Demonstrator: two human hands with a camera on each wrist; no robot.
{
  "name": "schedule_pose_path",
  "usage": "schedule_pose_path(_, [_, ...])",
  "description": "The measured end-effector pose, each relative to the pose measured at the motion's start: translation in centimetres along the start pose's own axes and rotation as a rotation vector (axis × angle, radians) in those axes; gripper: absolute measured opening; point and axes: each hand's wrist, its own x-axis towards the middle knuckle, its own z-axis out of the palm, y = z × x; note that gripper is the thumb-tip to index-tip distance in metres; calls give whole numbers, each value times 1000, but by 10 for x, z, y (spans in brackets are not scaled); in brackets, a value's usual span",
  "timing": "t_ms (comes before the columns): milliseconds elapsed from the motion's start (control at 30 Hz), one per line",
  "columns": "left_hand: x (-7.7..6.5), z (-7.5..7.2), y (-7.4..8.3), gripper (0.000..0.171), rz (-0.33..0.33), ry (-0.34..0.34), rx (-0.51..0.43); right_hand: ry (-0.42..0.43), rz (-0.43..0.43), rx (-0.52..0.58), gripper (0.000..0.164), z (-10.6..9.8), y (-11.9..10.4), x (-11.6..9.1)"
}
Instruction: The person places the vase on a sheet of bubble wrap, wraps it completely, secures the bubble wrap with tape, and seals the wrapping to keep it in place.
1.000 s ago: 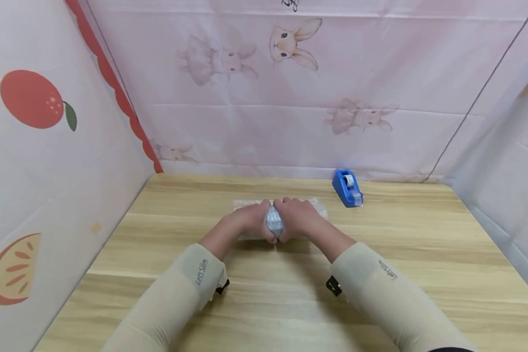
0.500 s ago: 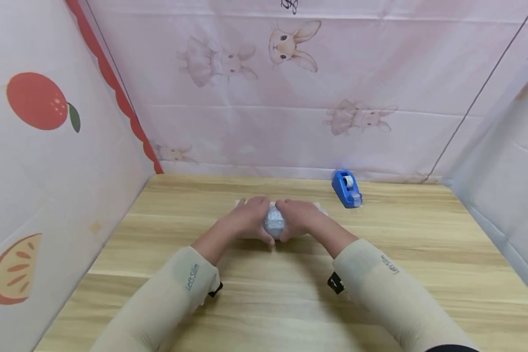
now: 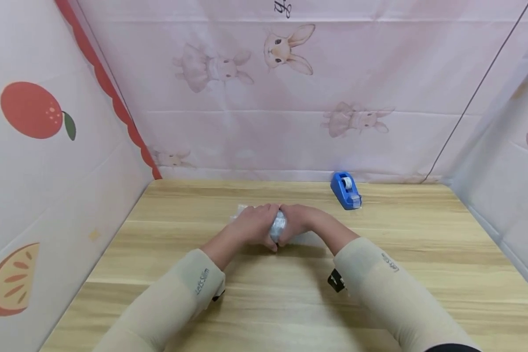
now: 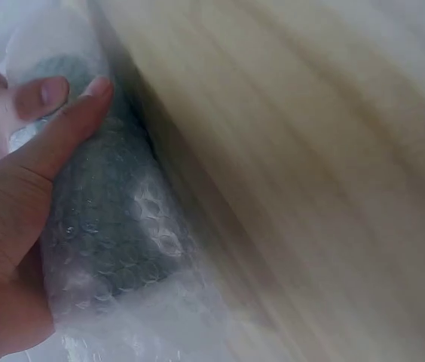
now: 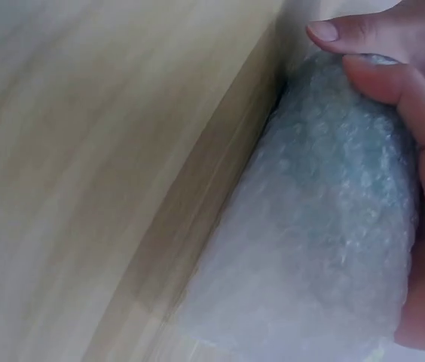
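A roll of bubble wrap (image 3: 278,226) lies across the table, wound round a dark greenish thing whose kind is veiled by the wrap. My left hand (image 3: 256,225) grips its left part, thumb along the near side. Close beside it, my right hand (image 3: 298,222) grips the right part, so the two thumbs nearly meet at the middle. In the left wrist view the bubble wrap (image 4: 114,211) extends beyond the dark core as a pale loose end. The right wrist view shows the bubble-wrapped roll (image 5: 318,219) close over the wood, fingers curled behind it.
A blue tape dispenser (image 3: 345,191) with a roll of clear tape stands at the back of the wooden table (image 3: 273,303), right of the hands. Printed cloth (image 3: 246,132) walls in the back and both sides.
Both hands keep hold of the bubble-wrapped roll and have shifted slightly toward me. Less flat wrap shows behind them, and a pale end now shows below the right hand.
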Motion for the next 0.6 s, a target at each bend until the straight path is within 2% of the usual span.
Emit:
schedule_pose_path(167, [12, -4, -3, 79, 1, -30, -54, -33, -92, 180, 61, -3, 10, 3])
schedule_pose_path(300, [21, -7, -7, 71, -3, -96, -95, -52, -124, 271, 61, -4, 19, 5])
schedule_pose_path(467, [30, -16, -10, 66, -30, -202, -219, -25, -78, 271, 74, -7, 25, 3])
schedule_pose_path(600, [36, -21, -13, 66, -61, -261, -284, 0, -75, 244, 78, -8, 29, 3])
